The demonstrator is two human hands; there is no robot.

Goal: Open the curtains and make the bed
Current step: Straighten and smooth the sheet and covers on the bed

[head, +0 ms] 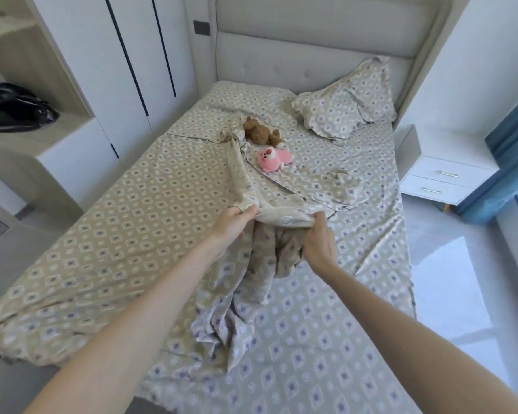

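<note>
Head view: only cam.
Hands: left hand (237, 218) & right hand (319, 234) both pinch one bunched edge of the quilt (150, 204), fingers curled round the fabric, edge lifted off the bed (326, 339) between them.
Quilt pos: spread over the left half of the bed, twisted ridge running from the hands up toward the brown teddy (262, 132); crumpled fold hangs just below the hands.
Step (judged): spreading the quilt flat twd the right side.
How to do well: keep both grips on the same hem, move hands apart to take the twist out, lift & shake once, then lay across the bare sheet; don't drag it over the toys.
Toys: brown teddy & pink plush (274, 158) mid-bed, just beyond the ridge, apart from hands.
Pillow (344, 106): leans on headboard, far right.
Curtain (509, 156): blue, bunched at right edge; looks drawn back.
</note>
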